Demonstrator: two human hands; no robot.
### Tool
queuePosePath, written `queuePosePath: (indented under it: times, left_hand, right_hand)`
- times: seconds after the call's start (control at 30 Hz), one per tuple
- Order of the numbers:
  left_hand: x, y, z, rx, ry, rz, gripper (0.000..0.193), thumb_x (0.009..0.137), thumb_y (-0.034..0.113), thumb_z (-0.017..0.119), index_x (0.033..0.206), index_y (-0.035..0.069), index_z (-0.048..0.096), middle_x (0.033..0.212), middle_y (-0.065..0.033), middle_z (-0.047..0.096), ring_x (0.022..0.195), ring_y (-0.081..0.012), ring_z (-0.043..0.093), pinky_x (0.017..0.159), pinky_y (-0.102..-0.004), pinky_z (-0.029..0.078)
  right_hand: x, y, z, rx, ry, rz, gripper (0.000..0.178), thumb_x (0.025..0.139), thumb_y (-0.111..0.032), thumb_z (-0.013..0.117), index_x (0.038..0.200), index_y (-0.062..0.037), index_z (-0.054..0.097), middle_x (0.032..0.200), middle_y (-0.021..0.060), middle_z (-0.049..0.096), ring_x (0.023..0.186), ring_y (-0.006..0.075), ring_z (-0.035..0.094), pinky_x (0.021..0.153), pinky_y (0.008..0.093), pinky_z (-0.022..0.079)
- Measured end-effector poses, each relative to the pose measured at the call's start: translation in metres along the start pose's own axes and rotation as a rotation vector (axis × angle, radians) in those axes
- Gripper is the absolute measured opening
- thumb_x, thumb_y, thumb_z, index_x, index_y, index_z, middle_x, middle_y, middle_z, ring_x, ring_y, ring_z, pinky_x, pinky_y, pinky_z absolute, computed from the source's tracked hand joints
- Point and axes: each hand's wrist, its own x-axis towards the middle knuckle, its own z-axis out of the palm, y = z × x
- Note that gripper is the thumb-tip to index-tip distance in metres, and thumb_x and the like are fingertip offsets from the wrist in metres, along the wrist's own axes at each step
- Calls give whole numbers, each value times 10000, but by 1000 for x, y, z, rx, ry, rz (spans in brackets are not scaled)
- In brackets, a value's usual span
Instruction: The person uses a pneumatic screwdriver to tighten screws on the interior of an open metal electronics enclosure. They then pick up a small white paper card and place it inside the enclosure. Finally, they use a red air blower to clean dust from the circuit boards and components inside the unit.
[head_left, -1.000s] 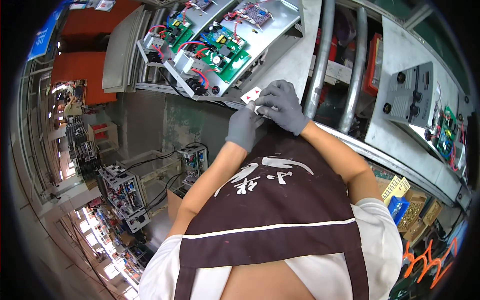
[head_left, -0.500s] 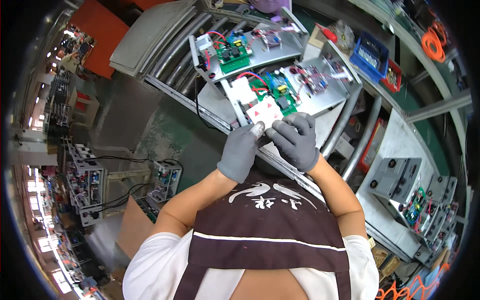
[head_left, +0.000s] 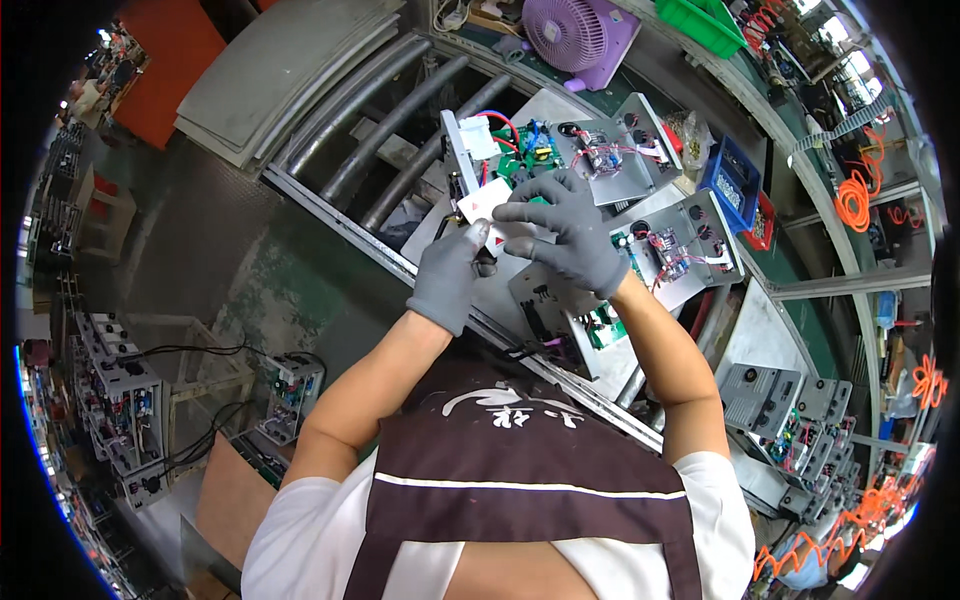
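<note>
Both gloved hands and the white card (head_left: 486, 200) have shifted leftward along the roller conveyor (head_left: 340, 224), and the right fingers have spread. The left hand (head_left: 446, 278) pinches the card's lower edge, thumb on top, by the near left corner of a metal chassis (head_left: 632, 186). The right hand (head_left: 572, 235) lies along its right side; whether it grips, I can't tell.

Room over rollers (head_left: 412, 128) — 2 chassis (head_left: 622, 188) obstruct rightward.
</note>
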Motion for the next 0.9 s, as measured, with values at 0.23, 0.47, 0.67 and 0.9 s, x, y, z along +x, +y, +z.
queuePosePath:
  times: [0.23, 0.47, 0.67, 0.9]
  left_hand:
    - [4, 15, 10, -221, -104, -140, 287, 922, 171, 450, 1179, 49, 490, 1007, -78, 571, 860, -171, 552, 766, -339, 467]
    - [8, 12, 20, -449, -49, -331, 228, 928, 149, 465, 1144, 82, 496, 1056, -113, 550, 939, -227, 550, 888, -428, 451]
    - [1, 12, 37, -348, -47, -207, 238, 924, 140, 468, 1153, 85, 495, 1052, -65, 576, 933, -189, 559, 837, -414, 456]
    - [-9, -6, 51, 25, -5, 99, 248, 892, 173, 551, 994, -42, 623, 925, -60, 617, 815, -118, 571, 747, -259, 466]
  right_hand:
    - [0, -5, 12, -469, 113, -282, 304, 602, -164, 616, 903, -127, 632, 918, -23, 559, 928, 201, 513, 842, 385, 402]
    - [-17, -2, 3, -496, 98, -336, 325, 628, -159, 571, 942, -92, 619, 961, 34, 558, 928, 217, 512, 830, 404, 410]
    - [-21, 9, -10, -31, 124, -27, 201, 721, -145, 694, 904, -93, 631, 923, 46, 570, 887, 238, 490, 805, 359, 366]
    - [-21, 12, -15, -178, 183, -101, 238, 650, -150, 736, 872, -155, 652, 894, -9, 587, 899, 226, 484, 817, 365, 348]
